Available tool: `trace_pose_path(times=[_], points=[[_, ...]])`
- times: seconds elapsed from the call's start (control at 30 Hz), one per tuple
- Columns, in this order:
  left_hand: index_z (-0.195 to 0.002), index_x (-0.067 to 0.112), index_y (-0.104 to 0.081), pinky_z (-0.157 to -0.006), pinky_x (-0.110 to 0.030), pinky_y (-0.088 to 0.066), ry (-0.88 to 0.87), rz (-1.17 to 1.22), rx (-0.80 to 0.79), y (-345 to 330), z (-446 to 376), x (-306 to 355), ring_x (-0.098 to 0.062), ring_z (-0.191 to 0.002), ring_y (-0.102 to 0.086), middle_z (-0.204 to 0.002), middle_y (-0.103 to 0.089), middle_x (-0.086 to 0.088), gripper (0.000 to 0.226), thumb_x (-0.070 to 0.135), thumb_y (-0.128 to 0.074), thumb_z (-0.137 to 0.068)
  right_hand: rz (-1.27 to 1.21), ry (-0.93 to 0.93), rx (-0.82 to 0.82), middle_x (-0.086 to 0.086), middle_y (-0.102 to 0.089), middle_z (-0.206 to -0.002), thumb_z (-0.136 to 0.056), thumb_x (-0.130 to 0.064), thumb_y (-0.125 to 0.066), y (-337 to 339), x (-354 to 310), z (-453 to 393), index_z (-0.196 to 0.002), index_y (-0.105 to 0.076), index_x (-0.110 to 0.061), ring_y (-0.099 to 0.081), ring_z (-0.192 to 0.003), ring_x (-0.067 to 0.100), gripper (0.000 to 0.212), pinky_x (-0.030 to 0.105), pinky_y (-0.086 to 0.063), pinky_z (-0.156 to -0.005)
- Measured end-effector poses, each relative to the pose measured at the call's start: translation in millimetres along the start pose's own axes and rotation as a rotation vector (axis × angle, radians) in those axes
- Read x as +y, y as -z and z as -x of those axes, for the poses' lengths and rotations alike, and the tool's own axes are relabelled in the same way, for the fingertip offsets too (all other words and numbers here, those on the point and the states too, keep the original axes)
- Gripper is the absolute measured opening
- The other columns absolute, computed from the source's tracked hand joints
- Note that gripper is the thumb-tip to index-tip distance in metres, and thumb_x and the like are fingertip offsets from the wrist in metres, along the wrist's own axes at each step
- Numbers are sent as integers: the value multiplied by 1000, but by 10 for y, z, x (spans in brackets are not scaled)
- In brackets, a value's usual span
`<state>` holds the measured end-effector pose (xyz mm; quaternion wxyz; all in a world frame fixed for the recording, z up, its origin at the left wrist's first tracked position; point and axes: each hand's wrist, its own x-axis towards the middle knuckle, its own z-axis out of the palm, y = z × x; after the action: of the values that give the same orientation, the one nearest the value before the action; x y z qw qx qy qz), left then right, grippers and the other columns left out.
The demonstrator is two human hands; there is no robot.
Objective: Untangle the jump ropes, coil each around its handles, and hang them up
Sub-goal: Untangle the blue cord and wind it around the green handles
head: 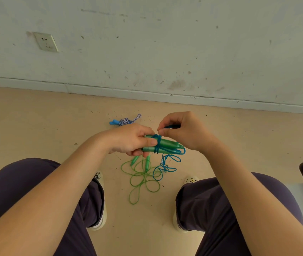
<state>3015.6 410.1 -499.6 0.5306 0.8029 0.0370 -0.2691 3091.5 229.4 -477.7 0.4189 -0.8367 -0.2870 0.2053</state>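
Left hand point(128, 140) grips the green handles point(165, 144); right hand point(181, 131) pinches the blue rope point(165, 169), a few wraps made. A green rope point(141, 180) lies loose on the floor; nothing hung.

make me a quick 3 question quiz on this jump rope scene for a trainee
1. True or false: the left hand grips the green handles.
2. Which cord does the right hand pinch? A green, B blue, C white.
3. Fill in: the loose green rope lies on the ____.

Key: 1 true. 2 B, the blue cord wound round the handles. 3 floor.
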Motion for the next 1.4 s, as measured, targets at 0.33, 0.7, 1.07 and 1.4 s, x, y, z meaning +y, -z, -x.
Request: trace_pose_path(times=[0.33, 0.7, 1.07, 1.4], points=[[-115, 16, -64, -49, -20, -39, -114, 14, 10, 23, 82, -24, -12, -55, -53, -75, -67, -3, 17, 22, -55, -101, -149, -2, -48, 0, -52, -66, -81, -13, -78, 34, 62, -24, -76, -57, -15, -44, -60, 13, 22, 26, -38, -57], [-123, 16, -62, -48, -21, -39, -194, 131, 121, 57, 70, -6, -13, -58, -53, -78, -68, -4, 23, 22, -52, -103, -197, -58, -137, 1, -56, -72, -80, -28, -79, 42, 40, 1, -94, -58, -12, -48, -63, 9, 30, 20, -38, -57], [-112, 17, -64, -46, -19, -37, -207, 185, 111, 78, 82, -14, -13, -55, -50, -75, -65, -4, 17, 20, -51, -103, -228, -102, -246, 4, -58, -81, -72, -38, -82, 28, 109, -14, -96, -50, -26, -54, -76, 15, 41, 31, -41, -73], [-116, 6, -61, -41, -17, -31, -259, 525, 256, 37, 10, -1, -9, -48, -47, -69, -63, -4, 22, 14, -44, -104, -762, 6, -229, -3, -54, -74, -85, -3, -66, -53, 78, -51, -104, -61, -9, -37, -64, 10, 21, 24, -27, -59]])
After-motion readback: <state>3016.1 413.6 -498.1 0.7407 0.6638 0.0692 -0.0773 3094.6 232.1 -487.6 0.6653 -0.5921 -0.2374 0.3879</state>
